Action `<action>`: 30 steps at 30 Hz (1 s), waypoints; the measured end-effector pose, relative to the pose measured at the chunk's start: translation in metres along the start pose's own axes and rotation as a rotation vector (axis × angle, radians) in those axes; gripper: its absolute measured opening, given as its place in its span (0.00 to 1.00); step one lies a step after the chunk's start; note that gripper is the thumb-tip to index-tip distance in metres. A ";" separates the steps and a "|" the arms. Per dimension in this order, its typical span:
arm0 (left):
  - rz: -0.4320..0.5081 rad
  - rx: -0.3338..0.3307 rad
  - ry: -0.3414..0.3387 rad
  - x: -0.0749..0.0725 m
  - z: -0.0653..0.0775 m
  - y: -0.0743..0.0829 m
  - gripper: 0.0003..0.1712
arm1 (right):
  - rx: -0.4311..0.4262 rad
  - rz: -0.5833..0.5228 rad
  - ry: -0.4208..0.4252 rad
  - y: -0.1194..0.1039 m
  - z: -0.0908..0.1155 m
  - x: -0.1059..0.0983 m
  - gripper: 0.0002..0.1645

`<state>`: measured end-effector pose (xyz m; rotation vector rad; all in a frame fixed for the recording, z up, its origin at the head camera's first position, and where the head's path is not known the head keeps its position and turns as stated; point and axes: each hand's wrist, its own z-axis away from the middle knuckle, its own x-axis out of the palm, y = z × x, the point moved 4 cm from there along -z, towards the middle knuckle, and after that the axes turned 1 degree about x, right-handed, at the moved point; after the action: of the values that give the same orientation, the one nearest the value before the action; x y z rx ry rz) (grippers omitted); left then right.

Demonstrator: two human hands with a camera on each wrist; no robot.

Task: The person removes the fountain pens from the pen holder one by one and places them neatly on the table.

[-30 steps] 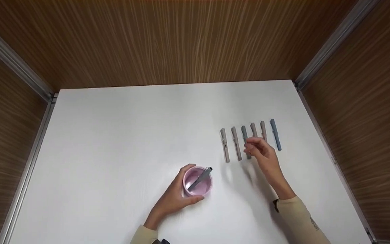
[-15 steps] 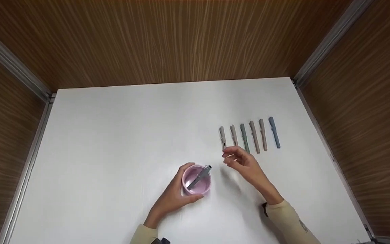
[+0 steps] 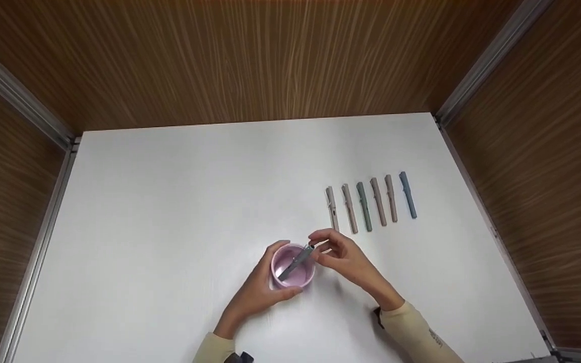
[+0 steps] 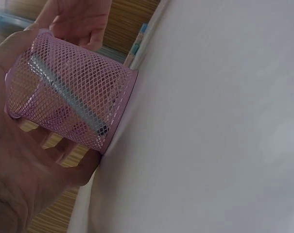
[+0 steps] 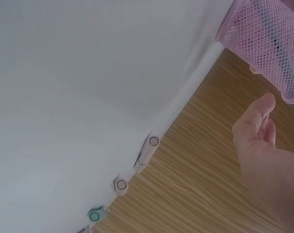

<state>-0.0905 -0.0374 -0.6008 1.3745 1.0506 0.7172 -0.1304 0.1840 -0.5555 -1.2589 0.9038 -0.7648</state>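
Observation:
A pink mesh pen cup (image 3: 276, 275) stands on the white table, with my left hand (image 3: 257, 290) curled round its side. Through the mesh in the left wrist view, a grey-blue pen (image 4: 69, 94) leans inside the cup. Its capped end pokes out over the rim towards the right. My right hand (image 3: 343, 257) is beside that end, fingers loosely bent and holding nothing. In the right wrist view a small gap shows between the right hand (image 5: 261, 131) and the cup (image 5: 263, 43).
To the right, several capped pens lie in a spaced row: a pale one (image 3: 331, 204) nearest the cup, then pinkish ones, a green pen (image 3: 364, 206) and a blue pen (image 3: 408, 195) at the far end. Brown wood-grain panels (image 3: 250, 60) wall the table's back and sides.
My right hand has moved left and towards me, from above the row of pens to the cup's rim. The left hand and the cup have stayed put.

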 end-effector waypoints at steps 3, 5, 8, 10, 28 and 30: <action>0.005 0.004 -0.008 0.002 0.000 0.000 0.56 | 0.008 0.013 0.005 0.001 0.001 0.003 0.21; 0.005 0.002 -0.010 0.002 0.000 0.000 0.56 | 0.009 0.023 0.014 0.000 0.002 0.004 0.18; -0.002 -0.004 -0.012 0.002 0.000 0.000 0.56 | 0.010 0.030 0.029 -0.001 0.001 0.006 0.14; -0.005 -0.006 -0.011 0.000 0.001 0.001 0.56 | 0.004 0.031 0.032 -0.002 0.000 0.008 0.13; 0.011 -0.012 -0.002 0.000 -0.001 0.004 0.58 | -0.054 -0.072 0.199 -0.015 0.006 -0.009 0.14; 0.011 -0.019 -0.002 0.000 0.000 0.003 0.58 | -0.073 -0.090 0.244 -0.018 0.007 -0.014 0.13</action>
<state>-0.0902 -0.0372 -0.5974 1.3655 1.0329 0.7323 -0.1307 0.1965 -0.5350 -1.2951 1.0854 -0.9795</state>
